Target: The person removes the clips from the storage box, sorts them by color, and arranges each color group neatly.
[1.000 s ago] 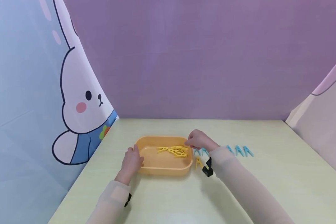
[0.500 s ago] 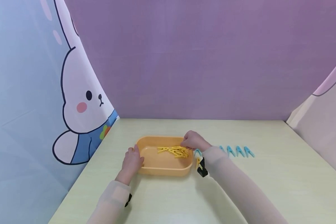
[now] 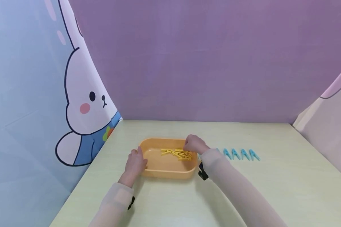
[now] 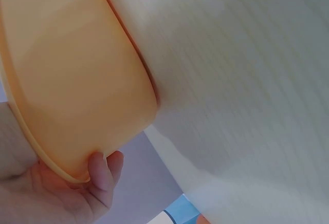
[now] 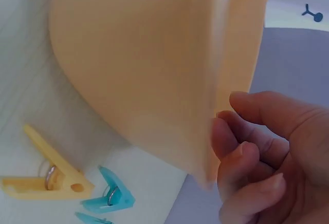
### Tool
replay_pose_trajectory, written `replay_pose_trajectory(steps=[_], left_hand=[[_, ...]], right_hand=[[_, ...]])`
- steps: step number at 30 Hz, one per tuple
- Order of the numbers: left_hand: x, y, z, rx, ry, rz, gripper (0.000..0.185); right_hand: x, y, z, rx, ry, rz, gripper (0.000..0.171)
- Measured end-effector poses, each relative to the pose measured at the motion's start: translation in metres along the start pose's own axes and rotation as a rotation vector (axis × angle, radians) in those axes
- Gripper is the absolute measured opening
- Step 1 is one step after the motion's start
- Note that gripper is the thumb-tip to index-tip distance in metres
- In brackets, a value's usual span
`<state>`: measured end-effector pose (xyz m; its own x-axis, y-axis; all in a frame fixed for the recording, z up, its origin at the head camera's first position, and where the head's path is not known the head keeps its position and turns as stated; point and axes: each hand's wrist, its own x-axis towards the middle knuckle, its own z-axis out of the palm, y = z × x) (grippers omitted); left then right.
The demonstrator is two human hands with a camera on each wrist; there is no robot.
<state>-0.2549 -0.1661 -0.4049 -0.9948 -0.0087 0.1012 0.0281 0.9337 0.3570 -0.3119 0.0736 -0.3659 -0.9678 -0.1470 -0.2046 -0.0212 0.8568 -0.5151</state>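
Left hand: my left hand (image 3: 135,164) rests against the left end of the orange tray (image 3: 159,167), fingers curled over the rim. The left wrist view shows a fingertip (image 4: 101,168) pressed to the tray's lip (image 4: 61,168), so I am gripping the tray.

Right hand: my right hand (image 3: 194,144) hovers over the tray's right end, above the pile of pegs. In the right wrist view my fingers (image 5: 241,147) are curled loosely beside the tray's rim (image 5: 221,106). I cannot tell whether they pinch a peg; none shows between them.

Orange tray: it sits flat on the pale green table (image 3: 244,195), a little left of centre, long side toward me.

Yellow clothespins: a loose heap (image 3: 176,153) lies in the right half of the tray, criss-crossed, just under my right fingers.

Stray yellow clothespin: one (image 5: 49,175) lies on the table just outside the tray's right wall, seen only by the right wrist camera.

Blue clothespins: a row (image 3: 240,154) lies on the table right of the tray, side by side, tips pointing away from me. One blue peg (image 5: 114,193) lies just beside the stray yellow one.

Surround: a purple backdrop (image 3: 201,63) stands behind the table, and a cartoon rabbit panel (image 3: 85,104) on the left.
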Motion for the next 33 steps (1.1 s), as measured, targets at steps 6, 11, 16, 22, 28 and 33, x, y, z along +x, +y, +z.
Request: replay_pose_trajectory(steps=[6, 11, 16, 22, 28, 33], left_hand=[[-0.001, 0.001, -0.002, -0.001, 0.008, 0.001, 0.064], [-0.001, 0.001, -0.002, 0.004, 0.012, 0.003, 0.063], [0.0, 0.001, -0.001, 0.006, 0.001, -0.002, 0.064], [0.001, 0.001, 0.0, 0.006, -0.003, -0.007, 0.064], [0.001, 0.001, 0.0, 0.005, -0.01, -0.015, 0.064], [0.0, 0.001, 0.0, 0.009, -0.004, -0.007, 0.063]], right_hand=[[0.002, 0.0, 0.004, -0.024, 0.018, 0.009, 0.004], [0.009, -0.002, 0.011, -0.213, 0.041, -0.008, 0.004], [0.016, 0.0, 0.019, -0.422, 0.089, -0.047, 0.004], [0.017, -0.002, 0.025, -0.511, 0.115, -0.045, 0.008], [0.014, -0.005, 0.03, -0.602, 0.126, -0.057, 0.013], [0.012, -0.007, 0.035, -0.669, 0.122, -0.057, 0.014]])
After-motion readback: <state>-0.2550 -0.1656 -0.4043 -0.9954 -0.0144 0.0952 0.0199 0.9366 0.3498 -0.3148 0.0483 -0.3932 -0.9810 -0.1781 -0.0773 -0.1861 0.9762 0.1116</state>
